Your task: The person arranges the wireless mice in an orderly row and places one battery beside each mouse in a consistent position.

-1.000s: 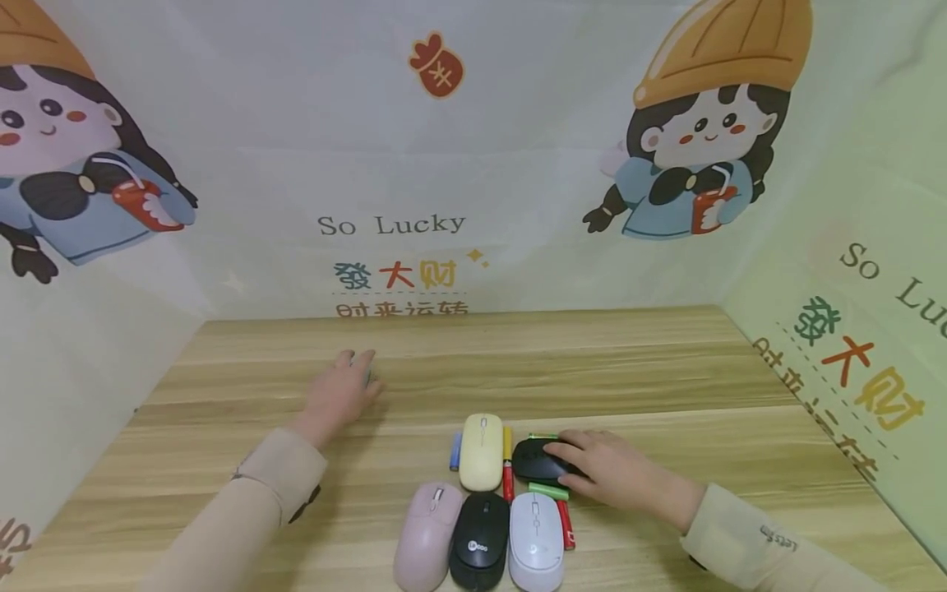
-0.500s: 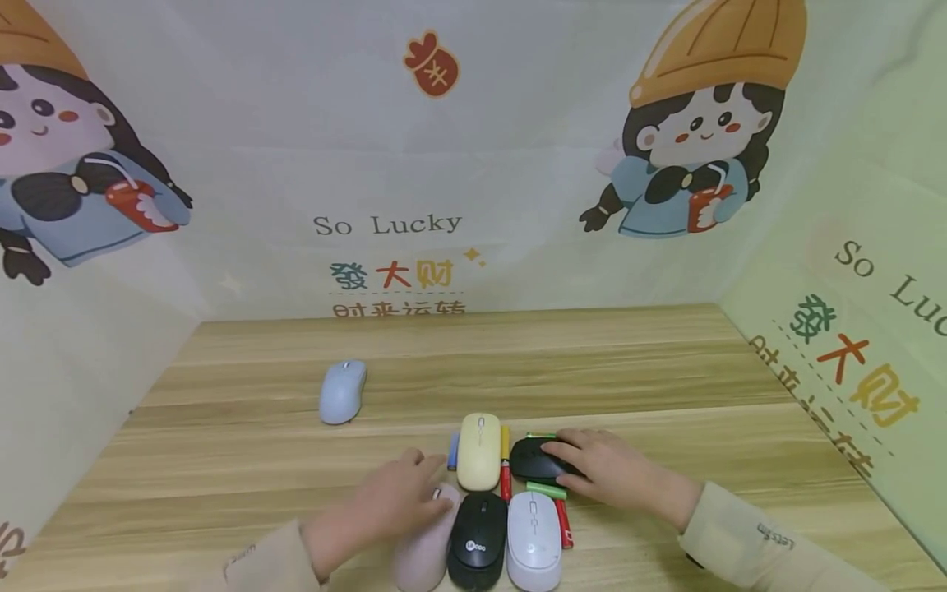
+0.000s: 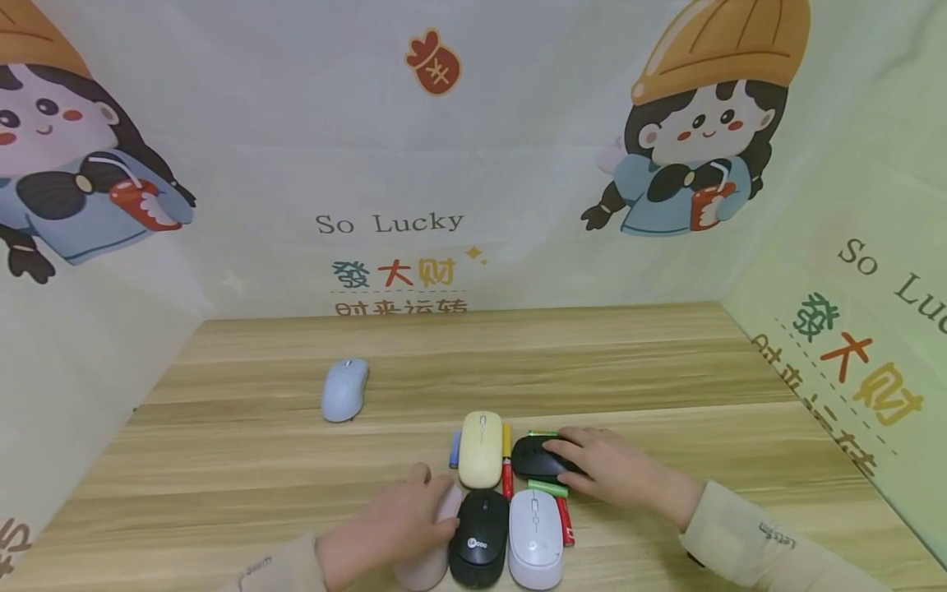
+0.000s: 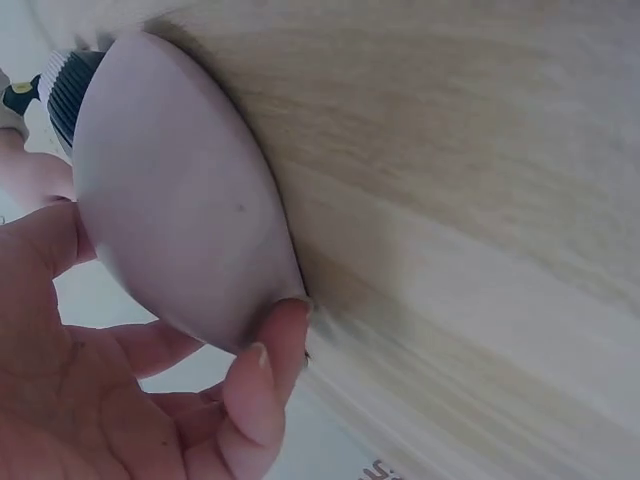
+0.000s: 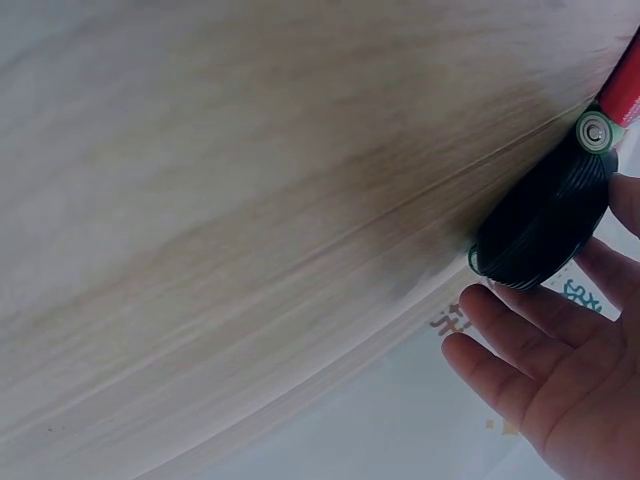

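My left hand grips a pink computer mouse at the near left end of a cluster of mice. In the left wrist view its fingertips curl over one end of the mouse, and in the head view the hand covers most of it. My right hand holds a black oval mouse, thumb and fingers on opposite sides. The right wrist view shows its outer fingers lying straight, off the mouse. Beside this mouse lie a green battery and a red battery.
A yellow mouse, a second black mouse and a white mouse fill the cluster. Blue battery and yellow battery flank the yellow mouse. Farther back on the wooden table lies a blue mouse.
My left hand has left the blue mouse at the back left and come back toward me onto the pink mouse. The right hand stays on the black oval mouse.
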A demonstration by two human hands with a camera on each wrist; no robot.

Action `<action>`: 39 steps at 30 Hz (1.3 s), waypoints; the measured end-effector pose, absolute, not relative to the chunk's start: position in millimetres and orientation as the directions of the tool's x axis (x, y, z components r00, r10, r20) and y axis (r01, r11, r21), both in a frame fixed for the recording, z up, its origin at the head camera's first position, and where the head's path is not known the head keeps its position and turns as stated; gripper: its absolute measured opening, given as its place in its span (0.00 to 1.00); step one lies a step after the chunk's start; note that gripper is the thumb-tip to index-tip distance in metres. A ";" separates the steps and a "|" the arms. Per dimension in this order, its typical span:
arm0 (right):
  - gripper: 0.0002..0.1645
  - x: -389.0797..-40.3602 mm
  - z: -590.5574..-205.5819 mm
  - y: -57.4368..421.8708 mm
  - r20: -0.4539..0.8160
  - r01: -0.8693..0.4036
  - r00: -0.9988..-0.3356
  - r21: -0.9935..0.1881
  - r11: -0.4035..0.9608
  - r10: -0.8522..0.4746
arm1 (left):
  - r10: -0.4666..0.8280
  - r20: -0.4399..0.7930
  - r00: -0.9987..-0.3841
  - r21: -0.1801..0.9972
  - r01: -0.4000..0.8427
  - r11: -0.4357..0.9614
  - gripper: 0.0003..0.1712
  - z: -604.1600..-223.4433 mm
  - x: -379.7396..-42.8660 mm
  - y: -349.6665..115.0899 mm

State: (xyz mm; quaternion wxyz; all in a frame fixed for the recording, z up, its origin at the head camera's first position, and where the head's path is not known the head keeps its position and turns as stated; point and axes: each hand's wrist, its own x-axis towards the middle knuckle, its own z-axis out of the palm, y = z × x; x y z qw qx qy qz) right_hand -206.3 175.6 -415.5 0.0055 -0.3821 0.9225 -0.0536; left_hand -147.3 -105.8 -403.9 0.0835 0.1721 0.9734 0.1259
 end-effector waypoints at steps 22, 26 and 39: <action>0.25 -206.8 -416.8 175.6 0.023 -0.698 -0.713 -0.121 0.706 -0.701 | 0.400 -0.082 -0.913 0.124 0.389 0.913 0.34 -407.6 -131.9 -99.8; 0.25 -206.8 -416.6 175.7 0.024 -0.699 -0.712 -0.122 0.705 -0.702 | 0.402 -0.058 -0.914 0.133 0.392 0.910 0.31 -410.2 -132.5 -100.3; 0.24 -206.6 -416.8 175.4 0.052 -0.718 -0.694 -0.116 0.686 -0.718 | 0.279 0.023 -0.960 0.242 0.276 0.930 0.22 -409.9 -158.7 -127.3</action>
